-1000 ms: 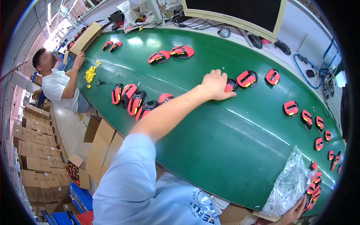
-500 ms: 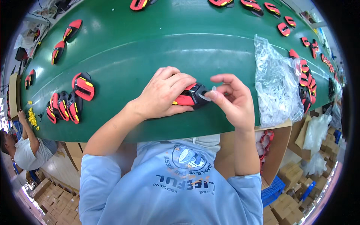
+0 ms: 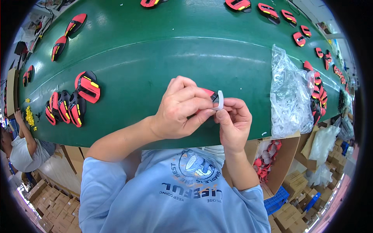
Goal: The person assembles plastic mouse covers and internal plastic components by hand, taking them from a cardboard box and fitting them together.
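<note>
Head view, centre of the frame: left hand (image 3: 176,108) curled over a red-and-black shell (image 3: 210,93), fingers closed on it; most of the shell is hidden beneath them. Cannot tell whether it rests on the green table (image 3: 155,58) or is lifted.

Right hand (image 3: 236,127), just right of centre: thumb and finger together, pinching the lower end of a curved white strip (image 3: 221,99). Upper end free. Left thumb close by; contact with the strip unclear.

Risks, as I judge them. The strip is slim and gripped at one end only, so it could twist or spring out of the pinch. Both hands work near the table's lower edge; a dropped strip could go over it. Fingers crowd the spot, so a crooked fit might pass unseen. A loose hold could let the shell turn under a push.

Right of centre: crumpled clear plastic bag (image 3: 289,101), well apart from the hands; a wide sweep of the right arm could drag it against the red-and-black pile (image 3: 318,91) just beside it.
</note>
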The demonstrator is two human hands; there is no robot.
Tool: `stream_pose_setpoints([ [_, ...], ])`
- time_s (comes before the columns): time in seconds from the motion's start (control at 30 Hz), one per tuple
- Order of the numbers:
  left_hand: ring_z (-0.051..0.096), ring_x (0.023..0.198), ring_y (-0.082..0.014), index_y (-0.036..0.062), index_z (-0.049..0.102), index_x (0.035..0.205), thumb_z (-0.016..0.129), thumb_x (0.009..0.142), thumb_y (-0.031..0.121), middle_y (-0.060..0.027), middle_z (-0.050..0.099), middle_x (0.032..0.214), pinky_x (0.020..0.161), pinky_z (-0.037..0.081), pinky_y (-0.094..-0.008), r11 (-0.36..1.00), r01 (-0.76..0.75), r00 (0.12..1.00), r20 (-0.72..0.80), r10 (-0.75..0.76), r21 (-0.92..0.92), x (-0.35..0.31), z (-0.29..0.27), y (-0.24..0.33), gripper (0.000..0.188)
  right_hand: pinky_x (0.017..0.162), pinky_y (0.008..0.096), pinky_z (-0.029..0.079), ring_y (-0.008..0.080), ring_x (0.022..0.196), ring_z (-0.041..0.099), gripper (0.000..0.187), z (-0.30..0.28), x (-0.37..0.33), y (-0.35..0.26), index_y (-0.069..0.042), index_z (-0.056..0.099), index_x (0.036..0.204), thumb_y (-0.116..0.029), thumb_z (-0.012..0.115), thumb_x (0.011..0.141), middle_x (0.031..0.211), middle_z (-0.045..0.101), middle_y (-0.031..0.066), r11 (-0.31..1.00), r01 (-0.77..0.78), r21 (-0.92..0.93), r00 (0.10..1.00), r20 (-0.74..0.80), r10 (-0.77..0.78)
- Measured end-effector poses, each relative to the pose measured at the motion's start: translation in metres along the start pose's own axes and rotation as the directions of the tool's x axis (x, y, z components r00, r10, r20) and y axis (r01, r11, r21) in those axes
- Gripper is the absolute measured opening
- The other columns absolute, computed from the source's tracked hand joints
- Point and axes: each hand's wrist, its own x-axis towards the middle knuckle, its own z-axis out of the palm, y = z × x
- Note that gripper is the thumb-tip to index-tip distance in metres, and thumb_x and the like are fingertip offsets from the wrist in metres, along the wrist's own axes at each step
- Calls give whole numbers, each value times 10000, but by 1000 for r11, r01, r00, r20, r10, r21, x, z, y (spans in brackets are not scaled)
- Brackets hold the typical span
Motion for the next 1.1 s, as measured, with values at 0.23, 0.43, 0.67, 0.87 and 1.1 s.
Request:
stream_pose_setpoints([
  [0.23,601,1159,-366,68,723,1242,896,804,370,-110,688,1288,1006,449,-485,977,-35,978,210,-11,210,13,-15,12,559,602,282,484,168,730,636,213,-26,1,-32,-14,762,1002,87,802,818,848,733,76,615,311,-725,930,98,-355],
  [0.43,592,1344,-345,39,620,1423,903,804,290,-150,614,1478,1108,449,-518,985,-40,922,385,-28,169,0,-5,-10,725,645,343,512,213,705,655,206,-16,21,-31,-45,809,1005,-12,848,805,888,794,68,397,325,-858,946,291,-144],
  [0.67,633,1301,-359,17,543,1470,904,807,185,-158,649,1428,1102,472,-504,993,-34,954,300,-2,116,-6,1,-16,773,754,330,527,228,903,633,311,-26,23,-14,-102,842,1081,-147,911,781,1182,790,52,265,412,-872,906,362,-218],
  [0.87,639,1299,-381,7,518,1491,911,807,174,-182,651,1418,1088,493,-508,993,-18,957,291,-16,112,-8,0,-15,806,747,352,521,233,876,609,343,-40,30,-11,-129,847,1079,-204,923,753,1229,788,40,260,537,-803,841,483,-246],
  [1.1,613,1343,-428,-16,475,1516,918,803,179,-206,625,1443,1120,492,-520,995,-33,955,297,5,92,0,-5,-15,862,724,354,514,218,765,595,342,-40,37,-15,-167,847,1059,-276,922,743,1179,812,15,156,594,-789,797,551,-247],
])
